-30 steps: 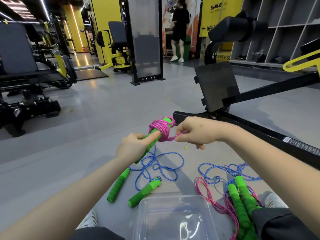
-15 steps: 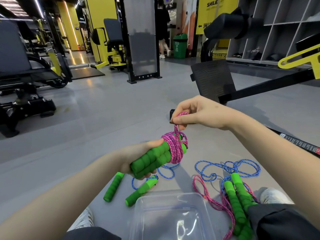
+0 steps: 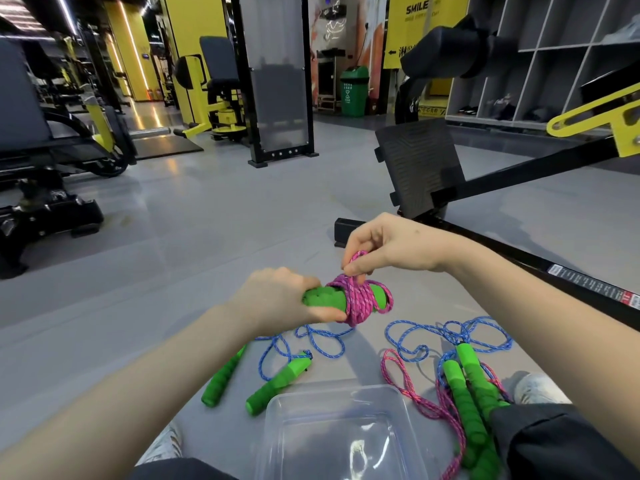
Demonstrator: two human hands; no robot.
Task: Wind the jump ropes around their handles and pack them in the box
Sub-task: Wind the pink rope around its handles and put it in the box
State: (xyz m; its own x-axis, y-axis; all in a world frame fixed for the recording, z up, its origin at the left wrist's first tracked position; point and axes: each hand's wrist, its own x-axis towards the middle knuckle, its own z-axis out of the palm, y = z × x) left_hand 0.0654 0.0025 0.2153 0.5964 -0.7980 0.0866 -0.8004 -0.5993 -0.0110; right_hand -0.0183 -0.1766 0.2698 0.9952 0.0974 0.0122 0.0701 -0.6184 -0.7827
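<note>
My left hand [image 3: 280,299] grips a pair of green foam handles [image 3: 325,297] held level above the floor. Pink rope [image 3: 360,301] is coiled round their right end. My right hand [image 3: 384,245] pinches a loop of that pink rope just above the coil. On the floor below lies a blue rope [image 3: 304,344] with two green handles [image 3: 277,386] spread apart. To the right, more green handles [image 3: 467,382] lie tangled with blue and pink rope. A clear plastic box [image 3: 332,431] stands open at the bottom centre.
A black gym machine frame [image 3: 519,261] runs along the floor right behind my right hand, with a footplate [image 3: 419,164] above it. My shoes [image 3: 536,389] flank the box. Other machines stand far left and at the back on the grey floor.
My left hand has turned the handles from tilted to nearly level. My right hand has come down closer to the coil, still pinching the pink rope loop.
</note>
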